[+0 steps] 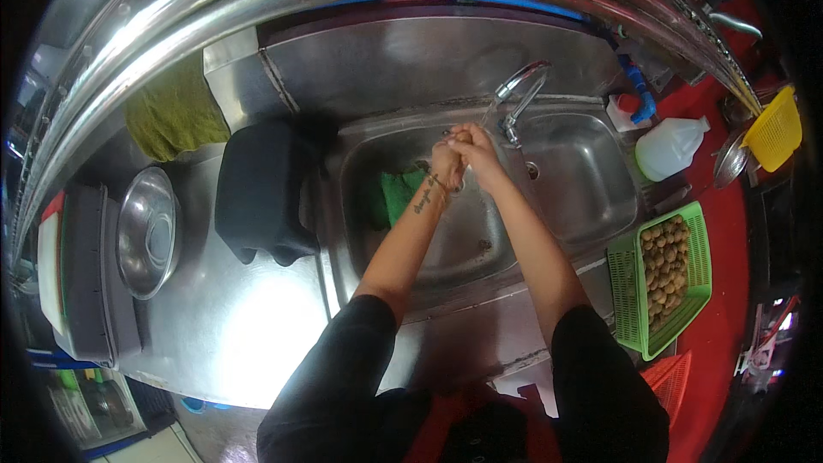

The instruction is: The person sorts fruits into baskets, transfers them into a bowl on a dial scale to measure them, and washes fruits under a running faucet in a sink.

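Observation:
Over the left basin of a stainless steel double sink, my left hand and my right hand are clasped against each other. Something small and brownish shows between the fingers, but whether it is an object or skin is unclear. Just beyond the hands, a thin stream of water falls from the chrome faucet. A green cloth or scouring pad lies in the same basin, beside my left wrist. The palms and several fingertips are hidden.
Left of the sink stand a black container, a steel bowl and a grey bin; an olive cloth hangs behind. To the right are a white plastic jug, a green basket of small round brown items and a yellow strainer.

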`<state>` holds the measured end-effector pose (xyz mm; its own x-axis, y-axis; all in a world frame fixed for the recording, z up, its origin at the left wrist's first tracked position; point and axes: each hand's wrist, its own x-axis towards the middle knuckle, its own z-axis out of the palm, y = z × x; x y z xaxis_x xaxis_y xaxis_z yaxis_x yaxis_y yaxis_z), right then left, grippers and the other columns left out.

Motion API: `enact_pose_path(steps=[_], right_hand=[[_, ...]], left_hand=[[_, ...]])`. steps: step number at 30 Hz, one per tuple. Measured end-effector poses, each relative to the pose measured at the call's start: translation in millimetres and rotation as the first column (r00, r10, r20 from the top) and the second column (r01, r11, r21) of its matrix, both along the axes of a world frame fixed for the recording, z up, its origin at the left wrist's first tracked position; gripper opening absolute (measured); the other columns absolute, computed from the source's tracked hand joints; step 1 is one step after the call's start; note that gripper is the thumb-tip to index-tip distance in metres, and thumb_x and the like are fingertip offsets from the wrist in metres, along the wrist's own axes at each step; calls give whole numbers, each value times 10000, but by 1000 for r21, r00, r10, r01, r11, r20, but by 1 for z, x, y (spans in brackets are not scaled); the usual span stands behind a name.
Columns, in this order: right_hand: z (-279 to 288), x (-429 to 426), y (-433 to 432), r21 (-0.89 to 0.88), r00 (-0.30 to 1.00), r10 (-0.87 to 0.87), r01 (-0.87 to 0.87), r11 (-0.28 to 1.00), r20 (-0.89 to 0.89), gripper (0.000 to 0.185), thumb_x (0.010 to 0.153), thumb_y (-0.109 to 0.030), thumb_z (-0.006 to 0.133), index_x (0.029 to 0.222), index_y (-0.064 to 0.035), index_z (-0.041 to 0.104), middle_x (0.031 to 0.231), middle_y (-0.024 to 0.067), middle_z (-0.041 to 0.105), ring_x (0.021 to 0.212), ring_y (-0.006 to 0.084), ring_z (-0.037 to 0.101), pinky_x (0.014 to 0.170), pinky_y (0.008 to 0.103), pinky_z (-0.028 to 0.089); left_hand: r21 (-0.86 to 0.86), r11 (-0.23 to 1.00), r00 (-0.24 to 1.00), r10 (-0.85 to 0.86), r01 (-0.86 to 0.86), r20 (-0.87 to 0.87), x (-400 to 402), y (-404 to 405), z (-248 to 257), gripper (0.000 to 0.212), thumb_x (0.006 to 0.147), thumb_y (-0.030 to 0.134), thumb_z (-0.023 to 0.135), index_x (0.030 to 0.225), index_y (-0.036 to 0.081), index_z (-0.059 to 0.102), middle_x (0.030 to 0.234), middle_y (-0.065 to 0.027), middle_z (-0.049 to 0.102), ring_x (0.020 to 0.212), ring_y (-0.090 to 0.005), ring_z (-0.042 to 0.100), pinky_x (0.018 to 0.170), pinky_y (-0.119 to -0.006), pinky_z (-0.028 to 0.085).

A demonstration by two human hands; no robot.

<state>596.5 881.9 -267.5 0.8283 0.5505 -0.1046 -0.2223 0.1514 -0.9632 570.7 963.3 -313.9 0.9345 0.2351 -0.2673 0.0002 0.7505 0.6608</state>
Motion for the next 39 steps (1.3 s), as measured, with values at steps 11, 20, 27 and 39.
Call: enact_pose_path(steps=[11, 20, 27, 39], right_hand=[[9, 35, -20, -11, 922, -285, 292, 956, -264, 212, 906, -246, 435, 827, -81, 542, 682, 14, 551, 568, 129, 491, 506, 240, 372], [36, 9, -3, 291, 895, -60, 206, 934, -443, 67, 859, -88, 570, 891, -50, 524, 774, 82, 578, 693, 154, 601, 563, 241, 517], [34, 28, -19, -42, 961, 117, -131, 990, -251, 200, 915, -188, 478, 814, -26, 537, 769, 76, 574, 563, 125, 522, 419, 205, 408], [56, 19, -16, 21, 937, 164, -166, 986, -307, 167, 898, -118, 466, 1038, -59, 535, 759, 92, 571, 613, 165, 548, 486, 247, 445]], left_hand=[[-85, 986, 989, -141, 145, 48, -12, -19, 36, 196, 920, 210, 446, 824, 77, 552, 683, 3, 561, 491, -63, 487, 409, -175, 383], [-91, 995, 999, -30, 27, -36, 4, 6, 7, 359, 925, 409, 428, 860, 80, 557, 735, -8, 558, 638, -87, 521, 565, -179, 448], [-338, 939, 984, 5, -65, -176, 3, 7, 11, 417, 894, 495, 428, 802, 107, 548, 729, 1, 554, 650, -100, 535, 568, -206, 451], [-293, 943, 988, -148, 157, 52, 3, 12, 18, 208, 935, 137, 371, 1010, 3, 512, 848, -62, 559, 713, -170, 603, 745, -313, 544]])
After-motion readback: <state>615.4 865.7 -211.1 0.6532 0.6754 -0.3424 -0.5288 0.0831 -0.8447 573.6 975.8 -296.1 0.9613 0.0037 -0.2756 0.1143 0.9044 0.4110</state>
